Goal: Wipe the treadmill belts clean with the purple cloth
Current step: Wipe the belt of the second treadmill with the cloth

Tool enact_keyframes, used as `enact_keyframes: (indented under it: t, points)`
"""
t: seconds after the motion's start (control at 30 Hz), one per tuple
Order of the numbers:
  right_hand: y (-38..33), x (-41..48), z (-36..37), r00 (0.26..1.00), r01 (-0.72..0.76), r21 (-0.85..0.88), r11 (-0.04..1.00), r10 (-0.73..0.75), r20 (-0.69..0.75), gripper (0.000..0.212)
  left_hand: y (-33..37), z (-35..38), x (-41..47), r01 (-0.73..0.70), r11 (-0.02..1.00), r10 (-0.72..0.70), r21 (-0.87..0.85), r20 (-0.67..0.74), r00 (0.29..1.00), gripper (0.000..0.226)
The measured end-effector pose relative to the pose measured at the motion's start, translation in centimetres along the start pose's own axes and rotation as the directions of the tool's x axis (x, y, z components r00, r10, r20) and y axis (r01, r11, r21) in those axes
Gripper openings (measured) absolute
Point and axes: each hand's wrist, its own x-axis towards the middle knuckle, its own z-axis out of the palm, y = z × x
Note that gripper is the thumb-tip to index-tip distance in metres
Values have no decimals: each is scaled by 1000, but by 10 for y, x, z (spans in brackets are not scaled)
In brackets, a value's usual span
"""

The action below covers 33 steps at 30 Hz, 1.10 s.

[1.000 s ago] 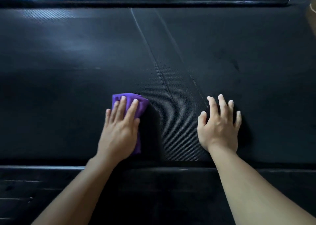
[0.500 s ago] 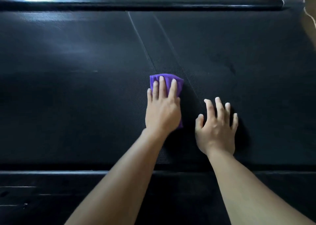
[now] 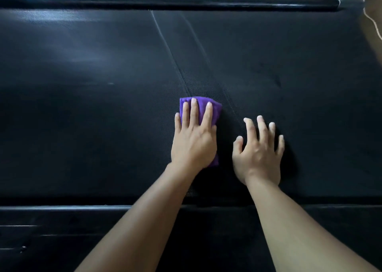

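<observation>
The black textured treadmill belt (image 3: 103, 106) fills most of the head view. A folded purple cloth (image 3: 215, 106) lies on it near the middle, just left of a diagonal seam. My left hand (image 3: 193, 139) lies flat on the cloth with straight fingers, pressing it onto the belt and hiding most of it. My right hand (image 3: 258, 153) rests on the bare belt a short way to the right, fingers spread and holding nothing.
A glossy black side rail (image 3: 165, 1) runs along the far edge of the belt, and another black rail (image 3: 62, 209) runs along the near edge under my forearms. A pale cord (image 3: 372, 21) hangs at the top right corner.
My left hand has slid the cloth to the right and a little farther away, from the left part of the belt to beside my right hand. My right hand has barely moved.
</observation>
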Motion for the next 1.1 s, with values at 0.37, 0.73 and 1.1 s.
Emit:
enact_keyframes:
  t: [0.37, 0.73, 1.1]
  points:
    - [0, 0, -1, 1000, 3, 4, 1000, -3, 9, 54, 9, -1, 8, -21, 999, 21, -37, 3, 1000, 60]
    - [-1, 0, 0, 1000, 7, 4, 1000, -7, -22, 57, 5, 1, -55, -47, 999, 48, -16, 11, 999, 60]
    - [0, 0, -1, 1000, 14, -21, 1000, -13, 15, 56, 34, 4, 78, -21, 999, 21, -41, 13, 1000, 58]
